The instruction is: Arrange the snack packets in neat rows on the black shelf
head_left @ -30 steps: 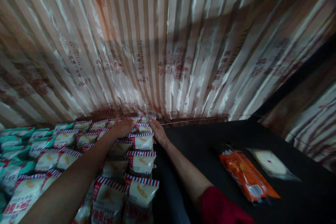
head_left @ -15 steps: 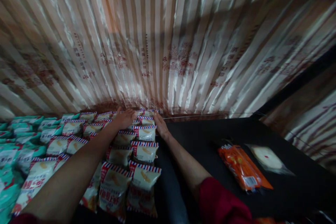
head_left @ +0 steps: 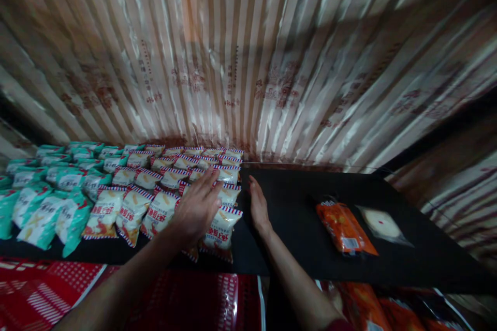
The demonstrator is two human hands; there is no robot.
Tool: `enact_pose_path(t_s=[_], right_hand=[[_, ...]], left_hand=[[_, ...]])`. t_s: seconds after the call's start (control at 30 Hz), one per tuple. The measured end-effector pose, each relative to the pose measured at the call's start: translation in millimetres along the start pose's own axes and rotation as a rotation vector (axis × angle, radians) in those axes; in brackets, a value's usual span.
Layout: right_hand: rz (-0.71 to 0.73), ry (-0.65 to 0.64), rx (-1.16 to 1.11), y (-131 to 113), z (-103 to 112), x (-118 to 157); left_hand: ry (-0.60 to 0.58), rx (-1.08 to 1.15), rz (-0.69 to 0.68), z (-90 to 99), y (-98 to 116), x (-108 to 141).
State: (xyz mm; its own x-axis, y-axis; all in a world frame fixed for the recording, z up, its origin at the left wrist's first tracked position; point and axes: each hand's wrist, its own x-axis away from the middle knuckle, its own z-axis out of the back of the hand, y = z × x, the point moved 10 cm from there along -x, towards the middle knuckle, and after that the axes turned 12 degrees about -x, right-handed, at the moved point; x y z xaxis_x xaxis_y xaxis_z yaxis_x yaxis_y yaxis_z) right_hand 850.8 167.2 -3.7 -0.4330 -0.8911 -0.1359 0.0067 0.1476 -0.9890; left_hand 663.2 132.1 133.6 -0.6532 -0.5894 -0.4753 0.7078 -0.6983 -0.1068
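Observation:
White snack bags [head_left: 220, 232] with red-and-blue striped top seams stand in close rows on a black shelf [head_left: 287, 207]. Over the right-hand rows lies my left hand [head_left: 200, 207], its fingers stretched out flat above or against the bags; whether it touches them I cannot tell. It hides part of the bags behind it. Just right of the end column, my right hand [head_left: 258, 204] is held on edge, fingers extended, with a small gap to the bags. Neither hand grips anything.
Teal snack bags [head_left: 72, 181] fill the shelf's left part. An orange packet [head_left: 344, 227] and a clear-wrapped white round item [head_left: 382, 225] lie on the right. Striped printed sheeting [head_left: 248, 62] rises behind. Below the front edge are red crates [head_left: 174, 295] and more orange packets [head_left: 367, 305].
Both hands have drawn back from the rear rows toward the shelf's front. My right hand has come away from the end column. The view has shifted, showing the red crates below.

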Motion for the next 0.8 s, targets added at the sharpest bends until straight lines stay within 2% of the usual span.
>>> enact_pose_path(t_s=[0.1, 0.13, 0.2, 0.3, 0.43, 0.63, 0.73, 0.8], right_hand=[[0.012, 0.042, -0.005, -3.1, 6.1, 33.1], [0.008, 0.046, 0.000, -3.5, 6.1, 43.7], [-0.009, 0.036, 0.025, -2.9, 2.9, 62.8], [-0.036, -0.001, 0.071, -0.6, -6.8, 83.2], [-0.042, -0.043, 0.097, -2.3, -20.6, 93.2], [-0.029, -0.117, 0.096, -13.3, -34.6, 91.8], [-0.048, -0.111, 0.107, -11.0, -29.1, 92.4], [-0.068, -0.103, 0.116, -6.2, -22.8, 94.0]], left_hand=[[0.093, -0.001, -0.070, 12.6, 36.7, 48.6], [0.129, -0.027, -0.054, 13.6, 42.8, 63.6], [0.169, -0.092, 0.073, 9.7, 42.1, 89.9], [0.099, -0.170, 0.140, -11.3, 42.5, 114.7], [0.074, -0.165, 0.137, -26.9, 40.1, 125.8], [0.116, -0.123, 0.161, -26.2, 39.0, 126.7], [0.170, -0.113, 0.286, -22.5, 24.0, 130.1], [0.206, -0.116, 0.447, -22.3, 1.4, 136.7]])
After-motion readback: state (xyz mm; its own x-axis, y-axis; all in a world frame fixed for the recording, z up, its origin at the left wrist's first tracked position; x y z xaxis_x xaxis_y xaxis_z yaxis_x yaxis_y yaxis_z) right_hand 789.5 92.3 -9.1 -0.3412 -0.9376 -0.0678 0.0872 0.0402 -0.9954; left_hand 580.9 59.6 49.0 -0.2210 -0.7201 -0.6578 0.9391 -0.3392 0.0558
